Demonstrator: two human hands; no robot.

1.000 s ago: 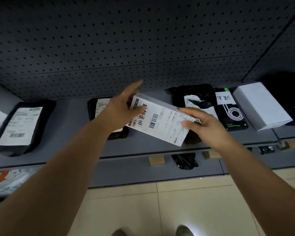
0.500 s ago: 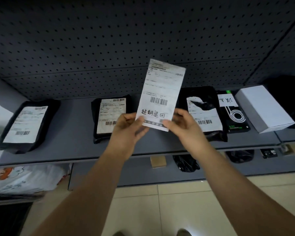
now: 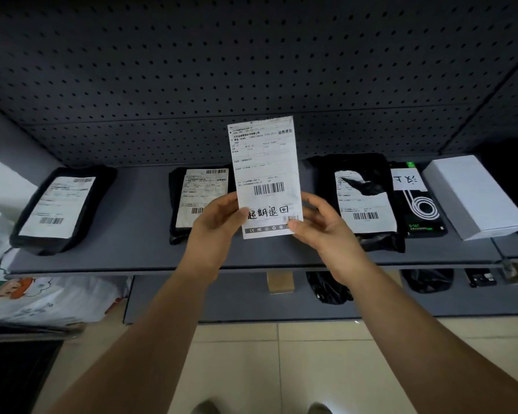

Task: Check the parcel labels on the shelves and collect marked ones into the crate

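Matt white paper label [image 3: 265, 174] pinched between both hands; behind it, perforated matt grey metal backboard [image 3: 251, 70]; right of the hands, crinkled glossy black plastic mailer [image 3: 368, 162] and smooth white card box [image 3: 473, 198].

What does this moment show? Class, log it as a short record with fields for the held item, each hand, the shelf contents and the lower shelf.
held item: white labelled parcel, upright, label facing the camera, handwritten marking near its bottom
left hand: grips the parcel's lower left edge
right hand: pinches the parcel's lower right corner
shelf: three black labelled mailers, a black cable pack, a white box
lower shelf: small brown box, black bags
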